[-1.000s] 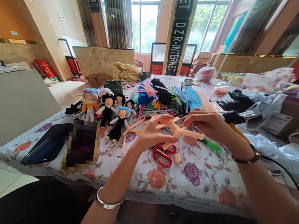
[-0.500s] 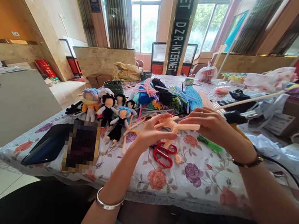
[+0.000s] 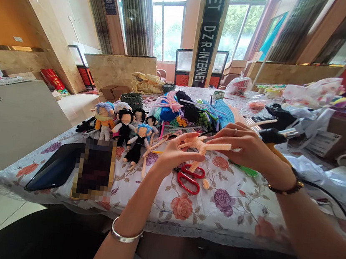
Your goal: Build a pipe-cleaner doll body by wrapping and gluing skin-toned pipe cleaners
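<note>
A peach pipe-cleaner figure (image 3: 201, 148), with a wound middle and straight limbs sticking out, is held above the table. My left hand (image 3: 174, 154) grips it between thumb and fingers from the left. At its right side my right hand (image 3: 246, 146) has its fingers closed at the figure, on a pale pipe cleaner (image 3: 265, 122) whose free end sticks out behind the hand. My right fingertips are partly hidden. Below lie red-handled scissors (image 3: 189, 182) and a small peach curl (image 3: 206, 184). A green item (image 3: 247, 171) lies partly behind my right wrist.
Several finished dolls (image 3: 125, 123) stand left of my hands, behind a dark tray (image 3: 53, 165) and a blurred-out flat item (image 3: 94, 172). Bundles of coloured pipe cleaners (image 3: 222, 112) lie beyond. A glue gun (image 3: 271, 136) with a black cable is at right, near plastic bags.
The pipe cleaner's free end behind my right hand has drawn in and now sticks out much less. My right hand has shifted slightly; my left hand and the figure stay in place.
</note>
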{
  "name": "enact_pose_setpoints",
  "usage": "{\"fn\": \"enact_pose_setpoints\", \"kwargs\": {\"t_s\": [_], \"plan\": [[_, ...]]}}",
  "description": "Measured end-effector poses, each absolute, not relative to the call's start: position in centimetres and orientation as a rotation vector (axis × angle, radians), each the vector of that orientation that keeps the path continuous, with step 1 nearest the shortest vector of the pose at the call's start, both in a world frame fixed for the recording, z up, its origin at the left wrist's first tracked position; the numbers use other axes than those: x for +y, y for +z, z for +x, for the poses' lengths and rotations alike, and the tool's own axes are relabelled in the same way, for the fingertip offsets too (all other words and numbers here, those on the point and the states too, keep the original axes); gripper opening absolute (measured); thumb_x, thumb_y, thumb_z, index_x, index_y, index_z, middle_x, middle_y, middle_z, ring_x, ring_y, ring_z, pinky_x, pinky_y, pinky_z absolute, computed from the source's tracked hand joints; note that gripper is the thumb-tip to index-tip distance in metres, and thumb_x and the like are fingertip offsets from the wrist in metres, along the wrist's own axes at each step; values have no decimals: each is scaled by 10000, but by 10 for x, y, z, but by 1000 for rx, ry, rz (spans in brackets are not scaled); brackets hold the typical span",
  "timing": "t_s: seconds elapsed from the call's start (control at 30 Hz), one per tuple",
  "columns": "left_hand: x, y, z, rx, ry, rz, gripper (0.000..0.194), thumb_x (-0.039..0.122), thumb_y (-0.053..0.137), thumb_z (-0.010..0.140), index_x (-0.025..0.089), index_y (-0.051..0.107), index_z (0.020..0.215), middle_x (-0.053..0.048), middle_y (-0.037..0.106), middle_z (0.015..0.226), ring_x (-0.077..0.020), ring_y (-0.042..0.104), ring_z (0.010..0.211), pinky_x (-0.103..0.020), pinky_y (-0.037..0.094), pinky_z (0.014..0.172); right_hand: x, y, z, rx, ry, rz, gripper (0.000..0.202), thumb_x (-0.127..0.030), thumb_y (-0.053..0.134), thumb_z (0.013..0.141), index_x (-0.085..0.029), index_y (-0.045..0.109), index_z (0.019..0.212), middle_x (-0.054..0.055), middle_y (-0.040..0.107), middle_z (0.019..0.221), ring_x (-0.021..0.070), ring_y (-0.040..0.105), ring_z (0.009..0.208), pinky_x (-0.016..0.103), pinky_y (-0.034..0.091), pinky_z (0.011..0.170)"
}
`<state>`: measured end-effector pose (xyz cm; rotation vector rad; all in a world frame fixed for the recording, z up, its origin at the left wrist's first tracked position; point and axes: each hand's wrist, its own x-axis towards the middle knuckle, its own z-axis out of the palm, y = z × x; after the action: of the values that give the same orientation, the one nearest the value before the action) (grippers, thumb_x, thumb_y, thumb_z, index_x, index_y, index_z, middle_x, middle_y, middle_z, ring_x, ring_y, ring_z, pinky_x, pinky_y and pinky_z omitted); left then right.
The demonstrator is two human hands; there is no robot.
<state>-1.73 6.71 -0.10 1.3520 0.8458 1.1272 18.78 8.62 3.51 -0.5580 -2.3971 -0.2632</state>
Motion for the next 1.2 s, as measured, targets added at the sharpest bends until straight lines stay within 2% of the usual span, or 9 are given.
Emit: {"fn": "enact_pose_setpoints", "kwargs": {"t_s": [0.23,0.4,0.67,0.87,1.07,1.2], "plan": [[69,-6,-15,811,1219,1351,647,192,821,464,200,599,1071,-81,591,1167,-278,549,1103,-439,436,937,86,32,187,-2327,-381,-578,174,-219,525,850,-277,687,826,1,714,807,168,588,734,337,432,675],[69,-7,-13,811,1275,1404,624,175,813,475,187,602,1062,-77,587,1153,-279,537,1123,-444,405,981,86,32,189,-2374,-565,-610,224,-188,471,872,-300,663,895,-19,711,866,165,593,798,344,401,691],[71,-10,-13,811,1293,1427,640,185,822,464,189,599,1064,-61,579,1146,-255,543,1110,-408,388,1006,87,27,187,-2366,-842,-535,166,-177,471,884,-271,595,941,-34,695,908,158,573,796,333,364,657],[72,-9,-13,814,1316,1414,607,183,815,477,185,605,1047,-60,587,1133,-237,547,1106,-405,366,1025,89,28,188,-2353,-906,-561,273,-84,436,866,-277,616,936,-34,690,881,151,546,800,327,355,674],[71,-8,-13,805,1313,1390,614,178,816,466,189,606,1043,-67,597,1129,-253,532,1119,-420,382,1002,90,28,188,-2373,-853,-579,256,-129,431,885,-296,618,934,-34,684,883,158,539,812,326,358,693],[70,-5,-13,774,1294,1312,620,174,814,459,194,607,1043,-62,611,1120,-249,543,1095,-385,410,951,88,30,187,-2363,-798,-575,239,-107,434,871,-258,617,843,-21,692,875,163,553,811,322,370,708]]}}
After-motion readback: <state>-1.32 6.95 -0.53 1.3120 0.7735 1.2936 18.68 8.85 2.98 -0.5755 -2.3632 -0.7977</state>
